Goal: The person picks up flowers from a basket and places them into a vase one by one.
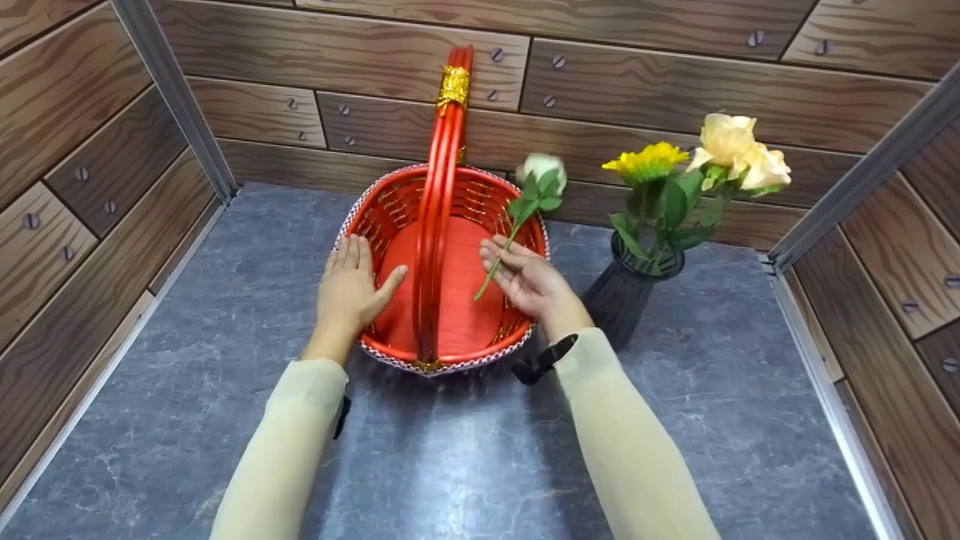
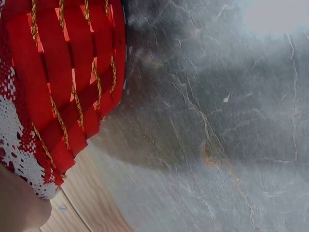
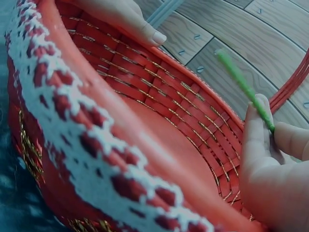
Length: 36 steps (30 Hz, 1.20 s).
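A red woven basket (image 1: 480,330) with a tall arched handle and a lace-trimmed rim stands on the grey marbled surface. On its left rim rests my left hand (image 1: 346,289), fingers straight and thumb spread inward. My right hand (image 1: 529,279) pinches the green stem of a white rose (image 1: 543,174) over the basket's right side. The bloom points up and away, and the stem's cut end (image 3: 229,63) hangs over the inside of the basket. In the left wrist view the basket's woven side (image 2: 67,72) shows, with only a sliver of hand at the lower left corner.
Just right of the basket stands a dark ribbed vase (image 1: 619,300), close to my right wrist. It holds a yellow flower (image 1: 646,161) and peach roses (image 1: 739,154). Wood-patterned panels (image 1: 360,52) wall the back and both sides, with metal corner posts (image 1: 176,97).
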Tool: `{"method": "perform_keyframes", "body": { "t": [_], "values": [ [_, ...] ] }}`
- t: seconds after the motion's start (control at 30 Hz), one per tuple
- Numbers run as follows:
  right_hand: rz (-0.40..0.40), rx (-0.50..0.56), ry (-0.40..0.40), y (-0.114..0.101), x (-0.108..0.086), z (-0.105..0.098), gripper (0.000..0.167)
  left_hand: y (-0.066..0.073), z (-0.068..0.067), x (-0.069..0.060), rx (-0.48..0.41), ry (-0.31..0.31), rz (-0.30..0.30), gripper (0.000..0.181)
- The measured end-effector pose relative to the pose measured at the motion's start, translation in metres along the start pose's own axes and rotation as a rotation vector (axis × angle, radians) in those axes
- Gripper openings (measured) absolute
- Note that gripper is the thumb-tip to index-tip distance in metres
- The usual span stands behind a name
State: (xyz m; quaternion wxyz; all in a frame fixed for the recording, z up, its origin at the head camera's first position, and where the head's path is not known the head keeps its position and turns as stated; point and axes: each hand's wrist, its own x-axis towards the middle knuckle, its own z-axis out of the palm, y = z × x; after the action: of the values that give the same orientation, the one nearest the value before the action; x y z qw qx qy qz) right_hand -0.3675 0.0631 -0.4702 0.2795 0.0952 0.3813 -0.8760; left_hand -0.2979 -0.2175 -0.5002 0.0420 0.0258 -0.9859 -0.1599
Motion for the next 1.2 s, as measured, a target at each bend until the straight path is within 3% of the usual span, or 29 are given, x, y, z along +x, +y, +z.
{"method": "perform_keyframes", "body": {
  "t": [0.4, 0.93, 1.2],
  "values": [
    [-0.054, -0.111, -0.016, -0.01, -0.018, 0.006, 0.044, -0.001, 0.0, -0.001, 0.015, -0.006, 0.008, 0.096],
    [-0.163, -0.204, -0.125, -0.039, -0.06, 0.031, 0.043, -0.002, 0.002, -0.004, 0.008, -0.01, 0.012, 0.098],
    [-0.224, -0.269, -0.124, -0.054, -0.079, 0.035, 0.04, -0.001, 0.0, -0.002, 0.004, -0.006, 0.013, 0.1]
  ]
}}
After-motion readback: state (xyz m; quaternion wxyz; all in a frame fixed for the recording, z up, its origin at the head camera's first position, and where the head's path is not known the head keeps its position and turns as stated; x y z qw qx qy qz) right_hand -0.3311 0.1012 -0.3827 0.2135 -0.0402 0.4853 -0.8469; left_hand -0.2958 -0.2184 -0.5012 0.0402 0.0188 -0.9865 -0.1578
